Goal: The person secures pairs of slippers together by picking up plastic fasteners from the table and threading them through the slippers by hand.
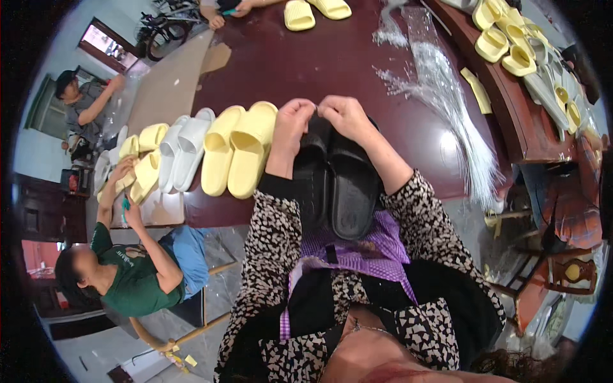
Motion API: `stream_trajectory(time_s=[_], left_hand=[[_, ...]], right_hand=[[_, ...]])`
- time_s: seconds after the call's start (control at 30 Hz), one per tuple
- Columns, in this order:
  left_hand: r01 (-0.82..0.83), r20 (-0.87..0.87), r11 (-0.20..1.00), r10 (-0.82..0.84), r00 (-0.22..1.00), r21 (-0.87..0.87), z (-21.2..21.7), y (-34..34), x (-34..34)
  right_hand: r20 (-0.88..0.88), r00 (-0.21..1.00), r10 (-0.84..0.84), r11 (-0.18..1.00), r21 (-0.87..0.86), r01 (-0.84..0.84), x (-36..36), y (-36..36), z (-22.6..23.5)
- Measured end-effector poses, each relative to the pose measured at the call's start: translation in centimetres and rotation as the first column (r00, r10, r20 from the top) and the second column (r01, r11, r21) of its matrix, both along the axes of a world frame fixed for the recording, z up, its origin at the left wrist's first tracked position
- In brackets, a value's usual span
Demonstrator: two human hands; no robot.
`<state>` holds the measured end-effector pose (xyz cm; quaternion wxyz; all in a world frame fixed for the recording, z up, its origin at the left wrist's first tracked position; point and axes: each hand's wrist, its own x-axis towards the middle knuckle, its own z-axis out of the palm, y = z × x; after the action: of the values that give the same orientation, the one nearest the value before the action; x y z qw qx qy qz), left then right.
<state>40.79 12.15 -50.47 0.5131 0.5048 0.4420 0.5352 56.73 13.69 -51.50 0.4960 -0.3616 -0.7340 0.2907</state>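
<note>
A pair of black slide sandals [354, 195] lies side by side at the table's near edge, right in front of my body. Over their far end, my left hand [295, 124] and my right hand [345, 116] almost meet, each with thumb and fingers pinched together. Whatever thin thing sits between the fingertips is too small to make out. Left of my left hand stands a pair of yellow slides [248, 150], and beside that a pair of grey slides [186, 151].
Clear plastic strands [456, 121] spread over the red-brown table [306, 64] at right. More yellow slides [507, 38] fill a raised wooden surface. A person in green [137, 271] works at the left with a teal-handled tool; others are farther off. Yellow slides [316, 11] lie at the far edge.
</note>
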Motion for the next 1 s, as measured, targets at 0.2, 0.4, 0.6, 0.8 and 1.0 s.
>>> stream_trajectory(time_s=[0.2,0.4,0.6,0.8,1.0], left_hand=[[0.060,0.015,0.997,-0.059,0.998,-0.045,-1.0,-0.6,-0.2],[0.003,0.036,1.000,-0.003,0.999,-0.012,-1.2,-0.6,0.1],[-0.251,-0.265,0.906,0.349,0.899,0.342,-1.6,-0.9,0.2],[-0.339,-0.461,0.689,0.698,0.548,0.641,-3.4,-3.5,-5.6],[-0.399,-0.590,0.585,0.797,0.126,0.706,-7.6,-2.7,-14.6]], right_hand=[[0.024,0.999,0.028,0.999,0.038,-0.029,0.4,-1.0,-0.6],[-0.031,0.999,0.022,1.000,0.002,-0.022,0.1,-0.4,-0.3],[0.091,0.975,-0.204,0.956,0.232,0.179,2.2,0.0,1.4],[0.132,0.991,0.019,0.997,-0.082,-0.008,7.1,-6.4,1.1],[0.252,0.960,0.121,0.992,-0.057,-0.111,9.2,-7.9,-4.5]])
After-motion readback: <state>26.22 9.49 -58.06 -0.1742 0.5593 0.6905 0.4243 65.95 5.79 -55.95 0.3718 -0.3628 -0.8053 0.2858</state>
